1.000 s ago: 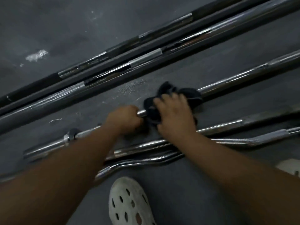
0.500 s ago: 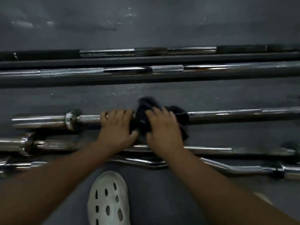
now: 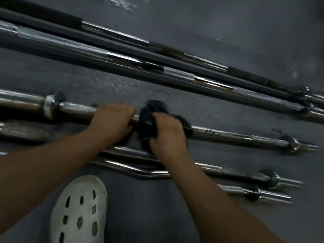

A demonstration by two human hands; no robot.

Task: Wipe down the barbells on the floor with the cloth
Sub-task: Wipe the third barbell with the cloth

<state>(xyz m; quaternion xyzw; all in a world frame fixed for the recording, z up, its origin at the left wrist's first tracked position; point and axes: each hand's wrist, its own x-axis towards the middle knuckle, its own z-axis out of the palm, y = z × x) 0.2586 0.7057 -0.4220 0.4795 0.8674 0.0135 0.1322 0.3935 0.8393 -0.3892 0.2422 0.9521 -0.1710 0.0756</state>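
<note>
Head view: left hand still clamps barbell; right hand grips cloth mid-shaft, barely advanced. Right end likely unwiped.

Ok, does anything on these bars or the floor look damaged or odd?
The long chrome barbell above shows brownish, rust-like patches beside its bright centre band. The short steel barbell being wiped has dark specks right of the black cloth. A pale scuffed patch marks the grey floor at top.

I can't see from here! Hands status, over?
Left hand grips the barbell. Right hand holds the cloth round it. Nothing in the way.
</note>
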